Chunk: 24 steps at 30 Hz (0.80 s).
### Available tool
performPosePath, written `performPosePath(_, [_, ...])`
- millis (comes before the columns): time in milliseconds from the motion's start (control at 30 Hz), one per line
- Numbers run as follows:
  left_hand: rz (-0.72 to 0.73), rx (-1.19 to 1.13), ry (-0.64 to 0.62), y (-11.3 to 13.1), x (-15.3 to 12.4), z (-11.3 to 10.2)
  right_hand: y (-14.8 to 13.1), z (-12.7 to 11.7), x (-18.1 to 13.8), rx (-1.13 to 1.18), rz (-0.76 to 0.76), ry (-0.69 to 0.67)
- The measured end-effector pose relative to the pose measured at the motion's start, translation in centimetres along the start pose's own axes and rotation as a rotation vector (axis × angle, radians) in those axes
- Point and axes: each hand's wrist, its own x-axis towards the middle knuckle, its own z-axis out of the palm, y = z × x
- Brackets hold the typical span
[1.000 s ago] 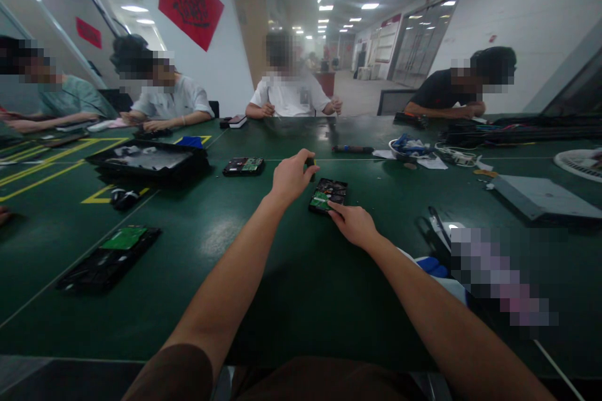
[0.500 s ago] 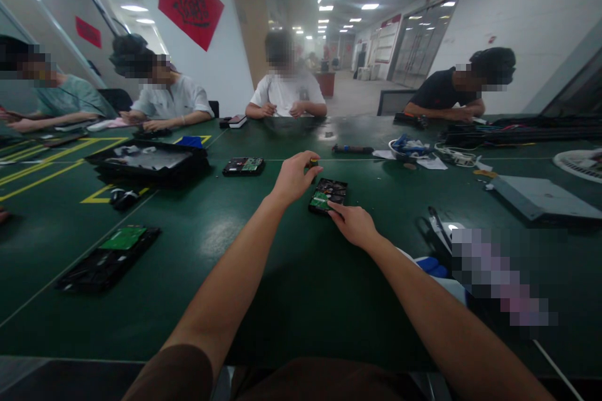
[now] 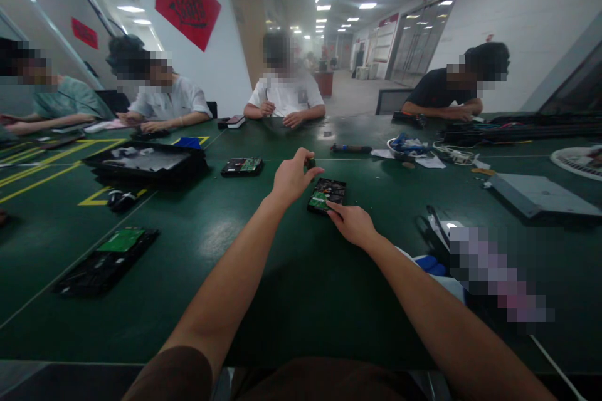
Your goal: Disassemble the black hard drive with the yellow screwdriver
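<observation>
In front of me on the green table lies a black hard drive (image 3: 333, 188) with a green circuit board on its near half. My right hand (image 3: 352, 223) grips its near right edge, the index finger resting on the board. Just left of and above the drive, my left hand (image 3: 292, 178) is closed around a small dark handle, which looks like a short screwdriver (image 3: 310, 164). Its lower part is hardly visible. Tiny screw-like bits lie right of the drive.
Another drive (image 3: 242, 166) lies farther left, and a larger black unit with a green board (image 3: 108, 260) nearer left. A black tray (image 3: 145, 163) stands behind it. At right are a grey metal case (image 3: 545, 194) and a bowl of blue items (image 3: 405, 146). Several people sit around the table.
My left hand has shifted very slightly, its thumb now extended more to the right, and the handle's top has turned. My right hand stays on the hard drive. Across the table, a person's hand has lowered.
</observation>
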Motion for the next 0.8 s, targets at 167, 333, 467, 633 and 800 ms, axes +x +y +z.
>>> performPosePath(167, [-0.012,-0.219,0.013,-0.7,0.1,0.7,0.0,-0.1,0.0,-0.005,-0.001,-0.003])
performPosePath(333, [0.03,-0.169,-0.017,-0.6,0.1,0.6,0.0,-0.1,-0.1,-0.002,-0.009,0.011])
performPosePath(467, [0.114,0.041,-0.011,0.0,0.1,0.1,0.0,-0.2,-0.1,-0.002,-0.001,-0.007])
performPosePath(633, [0.124,0.207,0.037,0.1,0.0,-0.1,0.0,0.0,0.0,0.002,0.004,-0.009])
performPosePath(800, [0.122,0.177,-0.004,0.2,-0.1,-0.1,0.1,0.2,0.0,0.01,0.005,0.002])
